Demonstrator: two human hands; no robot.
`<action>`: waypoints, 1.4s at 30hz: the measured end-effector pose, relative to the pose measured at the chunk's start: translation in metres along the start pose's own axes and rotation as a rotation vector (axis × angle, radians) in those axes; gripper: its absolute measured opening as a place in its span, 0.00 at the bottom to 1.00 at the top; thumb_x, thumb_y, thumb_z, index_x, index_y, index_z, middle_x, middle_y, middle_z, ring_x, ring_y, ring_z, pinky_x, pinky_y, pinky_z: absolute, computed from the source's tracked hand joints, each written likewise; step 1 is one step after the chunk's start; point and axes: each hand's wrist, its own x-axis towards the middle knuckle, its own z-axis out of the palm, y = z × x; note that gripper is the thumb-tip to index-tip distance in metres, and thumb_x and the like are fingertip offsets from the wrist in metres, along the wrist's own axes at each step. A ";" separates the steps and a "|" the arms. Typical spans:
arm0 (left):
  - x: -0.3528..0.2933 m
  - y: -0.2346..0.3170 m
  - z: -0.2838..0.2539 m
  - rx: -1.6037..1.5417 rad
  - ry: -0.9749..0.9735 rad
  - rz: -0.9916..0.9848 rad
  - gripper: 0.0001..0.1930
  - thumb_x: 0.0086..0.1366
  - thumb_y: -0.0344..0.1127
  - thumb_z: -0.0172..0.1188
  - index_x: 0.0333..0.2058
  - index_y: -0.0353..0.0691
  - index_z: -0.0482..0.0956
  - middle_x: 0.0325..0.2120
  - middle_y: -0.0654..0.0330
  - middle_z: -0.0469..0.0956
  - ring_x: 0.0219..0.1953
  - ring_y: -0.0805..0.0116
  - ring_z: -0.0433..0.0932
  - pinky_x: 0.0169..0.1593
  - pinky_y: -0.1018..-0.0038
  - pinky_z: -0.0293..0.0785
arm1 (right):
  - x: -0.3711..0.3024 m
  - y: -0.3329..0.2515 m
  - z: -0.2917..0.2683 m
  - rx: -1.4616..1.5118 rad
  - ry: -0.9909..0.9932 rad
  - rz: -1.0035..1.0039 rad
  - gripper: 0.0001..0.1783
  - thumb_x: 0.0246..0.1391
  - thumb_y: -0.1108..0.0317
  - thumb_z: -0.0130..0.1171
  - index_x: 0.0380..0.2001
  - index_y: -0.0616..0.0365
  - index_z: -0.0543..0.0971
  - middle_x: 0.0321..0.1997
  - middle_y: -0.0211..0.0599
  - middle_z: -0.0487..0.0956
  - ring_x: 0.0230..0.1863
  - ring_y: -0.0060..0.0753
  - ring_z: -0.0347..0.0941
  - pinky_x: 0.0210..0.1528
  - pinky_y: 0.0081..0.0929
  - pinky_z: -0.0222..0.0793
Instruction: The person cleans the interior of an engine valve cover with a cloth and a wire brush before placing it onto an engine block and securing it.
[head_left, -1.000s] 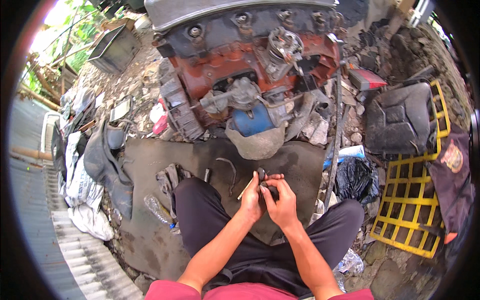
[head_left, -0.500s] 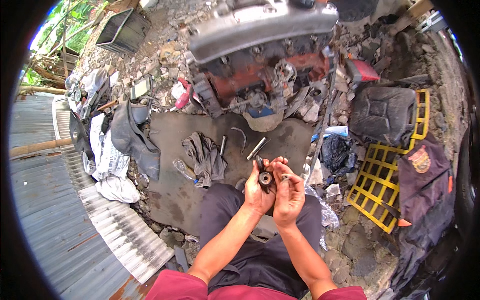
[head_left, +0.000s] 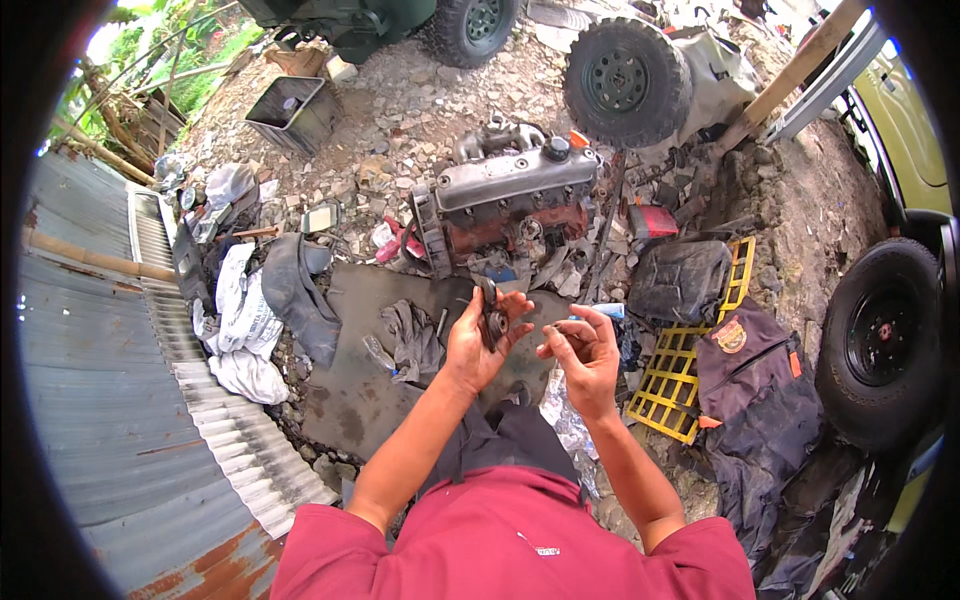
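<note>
My left hand (head_left: 468,352) holds a dark metal engine part (head_left: 496,322) between thumb and palm. The part has a round socket with a hole in it and a dark, rounded upper end; its fingers spread out behind it. To its right, apart from it, my right hand (head_left: 590,368) is raised with thumb and index finger pinched together. Whatever sits in that pinch is too small to name. Below and beyond the hands lie a grey rag (head_left: 412,340) and a clear plastic bottle (head_left: 378,352) on a dark mat (head_left: 345,400).
An engine block (head_left: 520,195) with a silver cover stands ahead on rubble. At the right are a black seat cushion (head_left: 680,280), a yellow grid (head_left: 665,385), a dark jacket (head_left: 745,370) and a wheel (head_left: 880,335). Corrugated sheets (head_left: 110,400) line the left.
My hands have moved apart, the left one leftward with the engine part, the right one with its pinch. The view has tilted up, showing a green vehicle and wheels beyond the engine.
</note>
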 end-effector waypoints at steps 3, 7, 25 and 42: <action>-0.032 -0.006 0.025 0.091 0.088 0.003 0.21 0.77 0.53 0.42 0.41 0.45 0.79 0.44 0.58 0.82 0.49 0.58 0.81 0.48 0.59 0.81 | -0.018 -0.001 -0.013 0.023 -0.043 0.079 0.10 0.67 0.73 0.54 0.48 0.65 0.75 0.43 0.36 0.78 0.39 0.27 0.80 0.42 0.26 0.79; -0.048 -0.019 0.018 0.141 0.035 -0.052 0.18 0.77 0.52 0.44 0.45 0.45 0.74 0.26 0.66 0.71 0.26 0.72 0.72 0.28 0.75 0.69 | -0.030 -0.002 -0.014 0.264 -0.009 0.310 0.11 0.68 0.68 0.54 0.47 0.64 0.77 0.41 0.33 0.78 0.34 0.22 0.74 0.34 0.22 0.74; -0.059 0.065 0.046 0.542 -0.058 0.084 0.16 0.76 0.47 0.50 0.42 0.39 0.75 0.27 0.62 0.81 0.14 0.82 0.62 0.18 0.82 0.55 | 0.037 -0.036 0.075 -0.891 -0.378 -0.553 0.15 0.51 0.78 0.67 0.44 0.59 0.82 0.28 0.34 0.73 0.24 0.30 0.69 0.28 0.28 0.69; -0.011 0.179 0.008 1.054 -0.040 0.178 0.13 0.71 0.39 0.60 0.42 0.33 0.83 0.23 0.69 0.77 0.26 0.82 0.73 0.31 0.81 0.67 | 0.101 0.003 0.151 -1.083 -0.458 -0.272 0.25 0.54 0.67 0.68 0.56 0.58 0.77 0.31 0.43 0.77 0.25 0.39 0.71 0.31 0.34 0.70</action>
